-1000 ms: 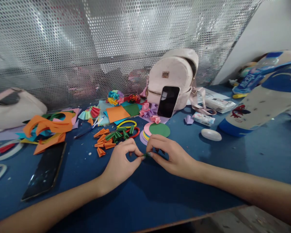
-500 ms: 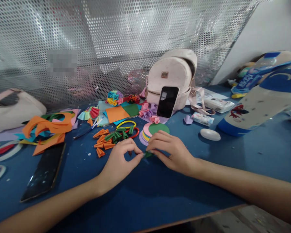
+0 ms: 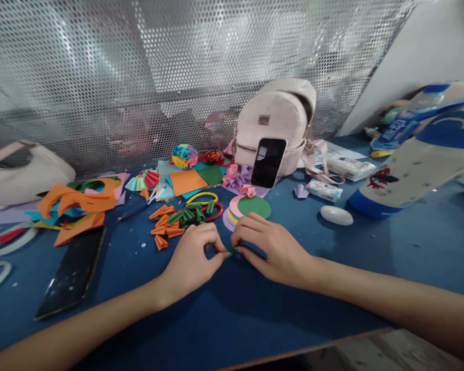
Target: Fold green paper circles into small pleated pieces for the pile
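Observation:
Between my fingertips is a small piece of green paper point(image 3: 232, 251), mostly hidden by the fingers. My left hand point(image 3: 195, 255) pinches its left end, and my right hand point(image 3: 268, 247) pinches the right end. Just beyond the hands lies a stack of paper circles point(image 3: 254, 207) in green, pink, yellow and lilac. Left of it are folded green paper pieces point(image 3: 187, 215) and folded orange paper pieces point(image 3: 164, 226). Scissors with red and yellow handles point(image 3: 201, 196) lie partly under the green pieces.
A dark phone point(image 3: 73, 273) and orange paper scraps point(image 3: 77, 198) lie at left. Behind stand a cream backpack point(image 3: 272, 116) with a phone point(image 3: 268, 162) leaning on it, and paper flowers point(image 3: 184, 156). At right are a white oval object point(image 3: 336, 215), tissue packs point(image 3: 325, 190) and a large bottle point(image 3: 413, 170).
Both hands have shifted slightly, and less of the green paper shows between the fingertips. The objects on the table stay in place.

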{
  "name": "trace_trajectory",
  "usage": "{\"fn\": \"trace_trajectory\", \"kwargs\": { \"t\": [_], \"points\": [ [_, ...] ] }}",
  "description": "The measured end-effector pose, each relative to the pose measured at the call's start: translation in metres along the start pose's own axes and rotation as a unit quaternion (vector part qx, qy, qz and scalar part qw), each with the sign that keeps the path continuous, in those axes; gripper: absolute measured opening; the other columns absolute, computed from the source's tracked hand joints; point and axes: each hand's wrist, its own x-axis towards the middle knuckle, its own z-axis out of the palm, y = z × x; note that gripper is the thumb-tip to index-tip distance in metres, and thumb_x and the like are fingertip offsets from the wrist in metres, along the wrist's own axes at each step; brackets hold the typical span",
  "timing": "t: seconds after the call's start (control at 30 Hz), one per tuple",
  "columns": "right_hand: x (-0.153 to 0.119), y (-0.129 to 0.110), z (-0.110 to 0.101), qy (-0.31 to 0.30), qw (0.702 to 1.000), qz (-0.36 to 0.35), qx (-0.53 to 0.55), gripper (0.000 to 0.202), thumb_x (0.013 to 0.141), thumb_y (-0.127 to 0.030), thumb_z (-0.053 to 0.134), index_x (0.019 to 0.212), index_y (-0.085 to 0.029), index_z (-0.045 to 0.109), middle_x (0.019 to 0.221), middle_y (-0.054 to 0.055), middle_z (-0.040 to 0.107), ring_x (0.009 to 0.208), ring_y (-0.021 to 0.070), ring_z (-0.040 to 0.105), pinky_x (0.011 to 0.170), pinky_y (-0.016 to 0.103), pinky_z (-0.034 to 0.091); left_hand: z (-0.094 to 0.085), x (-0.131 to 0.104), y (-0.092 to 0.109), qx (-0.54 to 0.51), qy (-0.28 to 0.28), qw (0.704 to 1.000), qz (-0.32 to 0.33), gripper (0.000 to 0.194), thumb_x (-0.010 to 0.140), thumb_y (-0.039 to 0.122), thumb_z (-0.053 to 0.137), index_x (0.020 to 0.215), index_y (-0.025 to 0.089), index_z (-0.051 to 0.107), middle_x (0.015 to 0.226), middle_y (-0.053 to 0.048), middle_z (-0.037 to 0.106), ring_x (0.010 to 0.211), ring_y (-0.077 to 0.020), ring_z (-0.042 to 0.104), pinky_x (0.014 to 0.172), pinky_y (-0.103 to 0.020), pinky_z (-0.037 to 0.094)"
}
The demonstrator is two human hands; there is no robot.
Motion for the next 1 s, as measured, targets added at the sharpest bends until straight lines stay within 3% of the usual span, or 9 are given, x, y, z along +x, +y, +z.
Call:
{"fn": "trace_trajectory", "kwargs": {
  "t": [0.13, 0.27, 0.43, 0.67, 0.87, 1.0],
  "points": [
    [-0.001, -0.001, 0.000, 0.009, 1.000, 0.011, 0.019, 0.017, 0.088, -0.004, 0.051, 0.091, -0.020, 0.057, 0.090, 0.005, 0.062, 0.083, 0.0206, 0.049, 0.074, 0.034, 0.041, -0.001, 0.000, 0.003, 0.123, 0.020, 0.989, 0.074, 0.023, 0.079, 0.003, 0.072, 0.067, 0.017, 0.057, 0.075, 0.003, 0.060, 0.077, -0.0170, 0.057, 0.073, -0.033, 0.030],
    [0.000, 0.002, -0.001, 0.038, 0.996, 0.027, 0.073, 0.017, 0.088, -0.003, 0.052, 0.089, -0.020, 0.057, 0.087, 0.003, 0.062, 0.082, 0.0196, 0.050, 0.076, 0.033, 0.042, -0.004, -0.001, 0.002, 0.119, 0.032, 0.988, 0.091, 0.017, 0.080, 0.007, 0.077, 0.078, 0.019, 0.064, 0.082, 0.003, 0.063, 0.082, -0.0181, 0.060, 0.075, -0.033, 0.032],
    [0.002, 0.006, -0.002, 0.083, 0.988, 0.027, 0.131, 0.014, 0.092, -0.008, 0.054, 0.087, -0.020, 0.059, 0.084, 0.004, 0.061, 0.081, 0.0188, 0.053, 0.071, 0.031, 0.044, -0.004, -0.001, -0.001, 0.014, 0.043, 0.998, 0.035, 0.013, 0.081, 0.009, 0.075, 0.080, 0.020, 0.068, 0.086, 0.001, 0.065, 0.083, -0.0181, 0.060, 0.079, -0.034, 0.038],
    [0.002, 0.012, -0.002, 0.126, 0.990, -0.056, 0.038, 0.015, 0.098, -0.012, 0.053, 0.092, -0.021, 0.064, 0.088, 0.005, 0.068, 0.082, 0.0199, 0.057, 0.073, 0.033, 0.046, -0.004, 0.000, 0.002, -0.133, 0.028, 0.989, -0.051, 0.008, 0.082, 0.018, 0.068, 0.075, 0.018, 0.071, 0.080, -0.001, 0.063, 0.075, -0.0161, 0.057, 0.071, -0.030, 0.041],
    [0.001, 0.015, -0.004, 0.110, 0.990, -0.090, -0.011, 0.015, 0.103, -0.020, 0.052, 0.096, -0.020, 0.065, 0.092, 0.005, 0.069, 0.082, 0.0191, 0.056, 0.074, 0.032, 0.045, -0.005, 0.001, 0.001, -0.238, -0.042, 0.959, -0.151, 0.015, 0.076, 0.029, 0.071, 0.068, 0.017, 0.068, 0.069, 0.001, 0.058, 0.062, -0.0125, 0.045, 0.060, -0.028, 0.032],
    [0.001, 0.011, -0.006, 0.063, 0.996, -0.063, -0.004, 0.014, 0.104, -0.022, 0.051, 0.098, -0.019, 0.063, 0.094, 0.006, 0.067, 0.085, 0.0197, 0.055, 0.076, 0.032, 0.044, -0.008, 0.002, 0.001, -0.210, -0.044, 0.968, -0.130, 0.014, 0.076, 0.025, 0.069, 0.066, 0.016, 0.065, 0.069, 0.001, 0.056, 0.063, -0.0131, 0.048, 0.062, -0.028, 0.035]
  ]
}}
